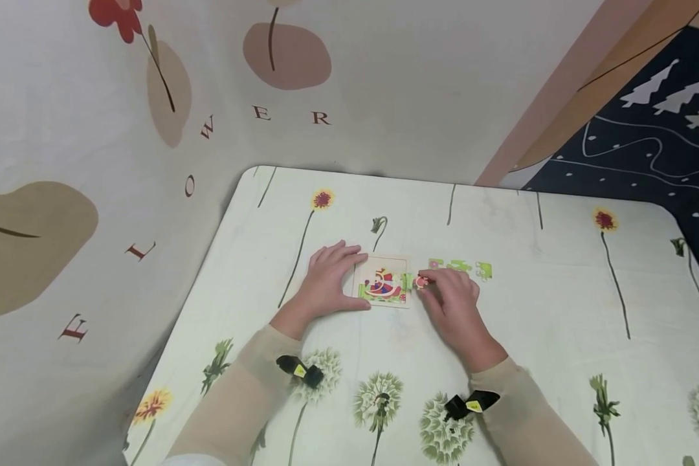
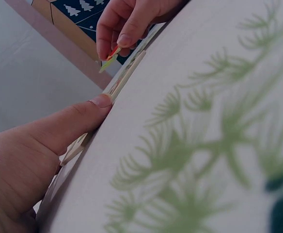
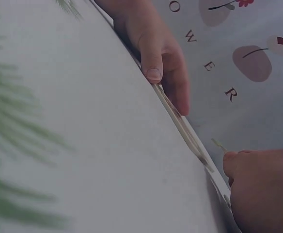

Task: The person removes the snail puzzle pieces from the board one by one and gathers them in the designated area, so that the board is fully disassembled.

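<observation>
A small square jigsaw board lies on the table, its lower part filled with pieces of a colourful picture. My left hand holds it from the left, thumb at the near edge and fingers at the far edge. Just off the board's right side, my right hand pinches a red and green puzzle piece between thumb and fingers. In the left wrist view that puzzle piece is tilted, raised above the board. Seen from the right wrist, the board's edge sits under the left thumb.
Several loose green puzzle pieces lie behind the right hand. The table has a cloth printed with flowers and dandelions. A pale curtain with printed letters hangs behind it, and a dark printed cloth is at the right.
</observation>
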The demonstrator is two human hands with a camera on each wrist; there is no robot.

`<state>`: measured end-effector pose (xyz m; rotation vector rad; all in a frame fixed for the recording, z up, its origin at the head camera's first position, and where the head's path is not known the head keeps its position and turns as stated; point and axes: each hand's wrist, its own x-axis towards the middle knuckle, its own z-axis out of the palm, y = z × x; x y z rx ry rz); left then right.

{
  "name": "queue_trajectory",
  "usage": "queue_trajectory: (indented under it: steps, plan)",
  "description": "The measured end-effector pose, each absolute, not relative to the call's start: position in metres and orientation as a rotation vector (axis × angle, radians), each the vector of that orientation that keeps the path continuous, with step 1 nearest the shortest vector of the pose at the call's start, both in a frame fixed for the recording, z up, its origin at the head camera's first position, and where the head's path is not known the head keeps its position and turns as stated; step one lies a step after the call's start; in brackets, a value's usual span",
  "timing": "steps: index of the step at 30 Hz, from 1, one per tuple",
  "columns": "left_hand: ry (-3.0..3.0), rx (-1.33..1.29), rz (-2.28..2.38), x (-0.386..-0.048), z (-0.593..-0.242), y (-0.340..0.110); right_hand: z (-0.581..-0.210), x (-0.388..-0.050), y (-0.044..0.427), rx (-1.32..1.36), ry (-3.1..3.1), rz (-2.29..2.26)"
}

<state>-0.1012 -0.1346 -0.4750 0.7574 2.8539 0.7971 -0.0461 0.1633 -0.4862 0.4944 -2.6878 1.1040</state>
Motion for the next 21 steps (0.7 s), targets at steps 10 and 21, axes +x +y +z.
queue_trajectory:
  steps: [10,21]
  plan:
    - [2.853,0.759,0.791,-0.102,-0.475,-0.134,-0.486,-0.039,0.175,0.408,-2.712,1.035]
    - [2.857,0.759,0.78,-0.101,-0.475,-0.134,-0.486,-0.031,0.183,0.328,-2.74,1.017]
